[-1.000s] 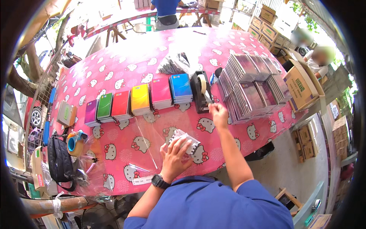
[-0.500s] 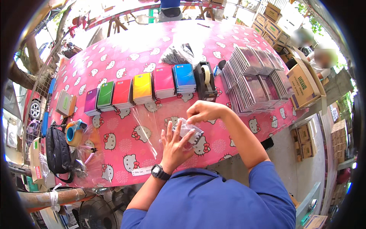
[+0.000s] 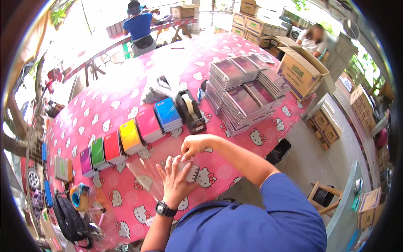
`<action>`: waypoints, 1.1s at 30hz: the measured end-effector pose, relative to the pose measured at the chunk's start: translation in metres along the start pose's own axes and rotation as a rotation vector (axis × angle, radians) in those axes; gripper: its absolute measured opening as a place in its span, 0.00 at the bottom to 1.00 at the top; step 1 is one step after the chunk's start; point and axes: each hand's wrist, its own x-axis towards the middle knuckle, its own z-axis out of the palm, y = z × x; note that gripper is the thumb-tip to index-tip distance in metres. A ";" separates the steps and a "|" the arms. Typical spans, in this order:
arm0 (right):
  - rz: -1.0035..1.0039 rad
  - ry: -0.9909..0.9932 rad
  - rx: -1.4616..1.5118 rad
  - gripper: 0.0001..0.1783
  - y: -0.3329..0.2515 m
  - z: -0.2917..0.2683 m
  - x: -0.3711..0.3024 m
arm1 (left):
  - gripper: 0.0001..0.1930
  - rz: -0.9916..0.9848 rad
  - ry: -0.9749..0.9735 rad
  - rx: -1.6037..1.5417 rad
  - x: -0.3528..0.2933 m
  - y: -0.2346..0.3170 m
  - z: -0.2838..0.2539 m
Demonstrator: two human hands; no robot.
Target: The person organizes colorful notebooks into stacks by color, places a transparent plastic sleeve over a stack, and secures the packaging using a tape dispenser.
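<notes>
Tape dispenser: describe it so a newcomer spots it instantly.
On the big pink table, follow the row of coloured notebook stacks to its right end, the blue stack. The tape dispenser sits between that and the tall pile of clear-wrapped packs, just beyond the right hand. Unlike its neighbours, it is a black body holding a pale tape roll.

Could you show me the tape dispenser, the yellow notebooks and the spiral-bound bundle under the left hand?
Tape dispenser (image 3: 196, 121), head view: its black body.
Yellow notebooks (image 3: 131, 133), head view: the top cover.
Spiral-bound bundle (image 3: 192, 173), head view: the part showing beside the left hand (image 3: 174, 179).
</notes>
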 end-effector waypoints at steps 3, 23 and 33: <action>-0.052 0.006 0.235 0.20 0.033 0.021 0.009 | 0.44 0.049 -0.022 0.059 -0.003 0.002 -0.005; 0.105 1.569 -0.530 0.49 0.015 -0.017 -0.197 | 0.43 0.199 0.377 -0.463 0.182 0.100 -0.032; 0.570 1.623 -0.883 0.28 0.074 -0.089 -0.170 | 0.24 -0.272 0.227 -0.389 -0.028 -0.093 0.019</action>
